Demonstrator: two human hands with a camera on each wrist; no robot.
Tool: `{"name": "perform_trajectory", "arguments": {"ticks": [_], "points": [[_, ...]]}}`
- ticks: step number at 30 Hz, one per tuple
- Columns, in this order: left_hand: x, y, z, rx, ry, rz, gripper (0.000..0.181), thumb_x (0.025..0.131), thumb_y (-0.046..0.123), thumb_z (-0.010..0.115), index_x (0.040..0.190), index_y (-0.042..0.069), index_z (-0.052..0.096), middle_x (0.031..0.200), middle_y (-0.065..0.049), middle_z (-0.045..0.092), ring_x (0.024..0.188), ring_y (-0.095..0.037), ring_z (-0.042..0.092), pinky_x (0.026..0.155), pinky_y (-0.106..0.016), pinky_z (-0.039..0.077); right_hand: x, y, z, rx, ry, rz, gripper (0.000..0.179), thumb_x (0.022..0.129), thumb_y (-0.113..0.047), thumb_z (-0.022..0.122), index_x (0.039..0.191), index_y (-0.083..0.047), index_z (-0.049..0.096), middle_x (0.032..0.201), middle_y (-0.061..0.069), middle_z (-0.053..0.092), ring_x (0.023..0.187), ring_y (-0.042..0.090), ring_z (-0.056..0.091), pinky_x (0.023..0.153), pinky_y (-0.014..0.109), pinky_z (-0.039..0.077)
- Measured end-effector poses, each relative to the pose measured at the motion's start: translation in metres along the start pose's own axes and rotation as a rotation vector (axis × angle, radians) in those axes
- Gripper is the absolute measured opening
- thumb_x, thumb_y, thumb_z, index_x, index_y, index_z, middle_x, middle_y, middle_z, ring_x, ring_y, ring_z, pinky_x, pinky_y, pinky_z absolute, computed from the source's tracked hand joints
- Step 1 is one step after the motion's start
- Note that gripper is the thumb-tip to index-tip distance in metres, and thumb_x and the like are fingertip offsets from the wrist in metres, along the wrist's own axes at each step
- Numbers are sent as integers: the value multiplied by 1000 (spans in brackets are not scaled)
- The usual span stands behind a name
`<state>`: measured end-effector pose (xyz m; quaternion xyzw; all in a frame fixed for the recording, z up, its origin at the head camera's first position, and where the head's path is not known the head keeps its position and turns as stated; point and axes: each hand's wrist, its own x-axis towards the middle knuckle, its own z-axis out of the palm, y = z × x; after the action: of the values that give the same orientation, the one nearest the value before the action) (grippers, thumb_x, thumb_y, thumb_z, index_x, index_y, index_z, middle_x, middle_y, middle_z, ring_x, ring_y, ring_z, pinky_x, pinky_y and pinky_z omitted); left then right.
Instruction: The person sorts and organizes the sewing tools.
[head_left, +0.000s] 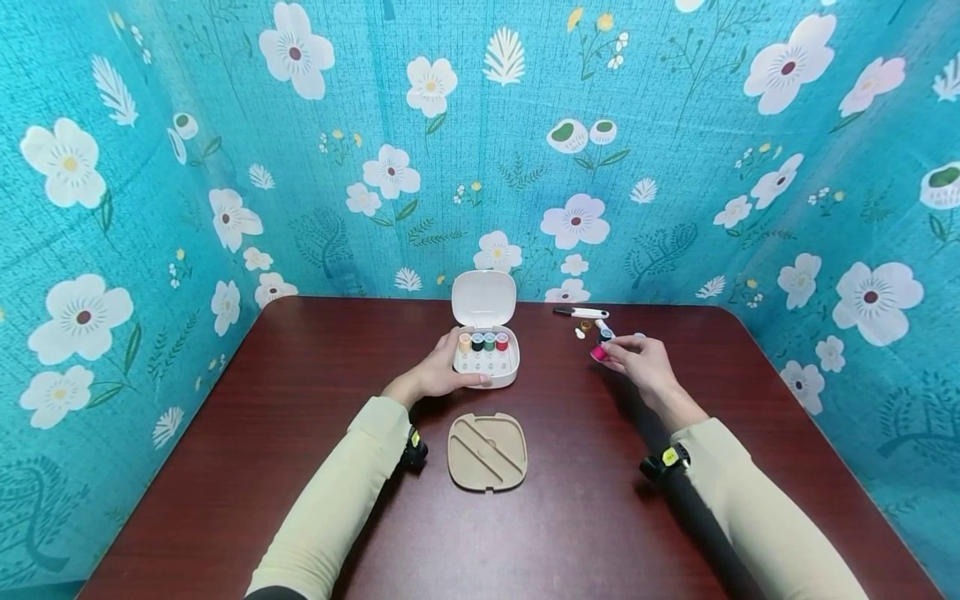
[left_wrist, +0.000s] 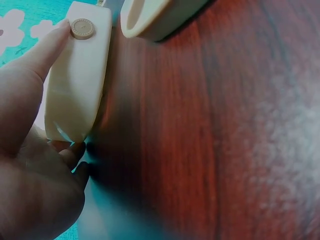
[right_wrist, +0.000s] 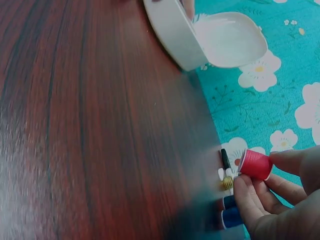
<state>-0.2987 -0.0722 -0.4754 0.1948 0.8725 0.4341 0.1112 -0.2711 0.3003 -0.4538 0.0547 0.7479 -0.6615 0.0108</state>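
A white sewing box (head_left: 504,380) stands on the table with its lid (head_left: 483,298) raised. Inside, a row of thread spools (head_left: 489,342) in beige, dark, green and red sits behind bare pegs. My left hand (head_left: 435,371) grips the box by its left side, the thumb at the front by a round button (left_wrist: 82,29). Off to the right, my right hand (head_left: 643,362) pinches a bright pink thread spool (right_wrist: 256,164) between thumb and fingers, above the table. Close under it lie dark blue spools (right_wrist: 231,218) and a gold thimble (right_wrist: 228,183).
In front of the box lies a beige divided tray (head_left: 487,481). A black-and-white slim tool (head_left: 581,312) and a small white piece (head_left: 580,333) lie near the table's back edge, right of the box. Floral cloth (head_left: 427,167) hangs round the back and sides.
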Motion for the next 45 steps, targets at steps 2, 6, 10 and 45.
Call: {"name": "perform_trajectory", "arguments": {"ticks": [2, 6, 10, 45], "points": [[0, 0, 0, 6, -1, -1, 101, 84, 34, 86, 159, 10, 22, 150, -18, 34, 138, -33, 35, 115, -48, 31, -1, -2, 4, -1, -6, -8, 46, 101, -10, 65, 134, 20, 51, 119, 17, 52, 87, 8, 72, 93, 35, 52], [0, 0, 0, 5, -5, 0, 100, 85, 34, 86, 158, 9, 22, 150, -18, 34, 137, -32, 36, 115, -48, 31, -1, -5, 12, 19, -19, -32, 43, 101, -8, 66, 130, 21, 53, 109, 13, 63, 84, 8, 73, 90, 34, 54], [1, 0, 0, -5, -5, 0, 100, 85, 33, 85, 158, 9, 22, 150, -19, 33, 138, -33, 35, 115, -49, 31, 1, -10, 23, 37, -33, -47, 40, 100, -6, 65, 128, 21, 55, 101, 9, 68, 84, 10, 73, 93, 39, 53], [-1, 3, -1, -14, -6, -8, 100, 85, 33, 85, 158, 10, 22, 151, -20, 32, 139, -33, 34, 116, -48, 30, 8, -42, 82, 55, -98, -80, 37, 100, -11, 68, 126, 14, 61, 115, 20, 65, 87, 14, 74, 101, 49, 48]]}}
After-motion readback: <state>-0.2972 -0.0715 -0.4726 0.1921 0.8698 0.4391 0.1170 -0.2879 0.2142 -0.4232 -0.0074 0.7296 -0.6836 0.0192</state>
